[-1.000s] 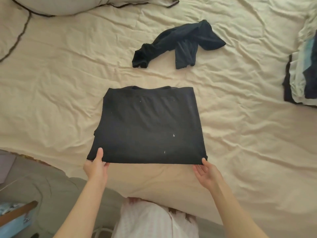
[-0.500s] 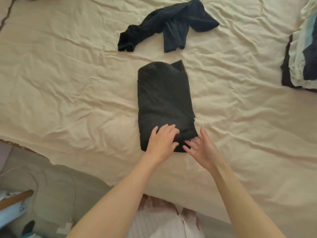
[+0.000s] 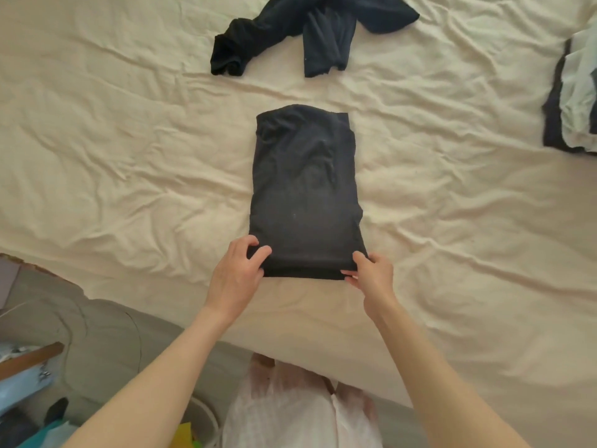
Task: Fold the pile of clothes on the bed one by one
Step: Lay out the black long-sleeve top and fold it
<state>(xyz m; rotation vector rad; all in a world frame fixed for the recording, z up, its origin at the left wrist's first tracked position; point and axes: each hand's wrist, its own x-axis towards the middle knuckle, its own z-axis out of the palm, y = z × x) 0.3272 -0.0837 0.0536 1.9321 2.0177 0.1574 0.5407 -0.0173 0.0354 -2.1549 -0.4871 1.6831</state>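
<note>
On the bed [image 3: 113, 163], near its front edge, a black garment [image 3: 305, 192] lies folded into a tall narrow rectangle, its short end facing the person. In the head view, the only one, the left hand [image 3: 237, 279] pinches the near left corner, thumb on top and fingers curled under the cloth. The right hand [image 3: 371, 274] pinches the near right corner the same way. Gripping both near corners at once likely sets up the last fold, lifting the near end over toward the far end. Keeping the cloth flat on the cream sheet holds the layers square. Beyond it, well apart, a crumpled dark garment [image 3: 310, 30] waits unfolded. At the right edge sits a stack of folded clothes [image 3: 571, 101], probably the finished ones.

Half a second earlier the left hand pressed flat on the near end and the right hand hovered spread beside it; now both have closed on the corners. The far edge, then showing a stray flap, looks straighter. A second ago the piece was a wide rectangle, so a sideways fold has been made.
</note>
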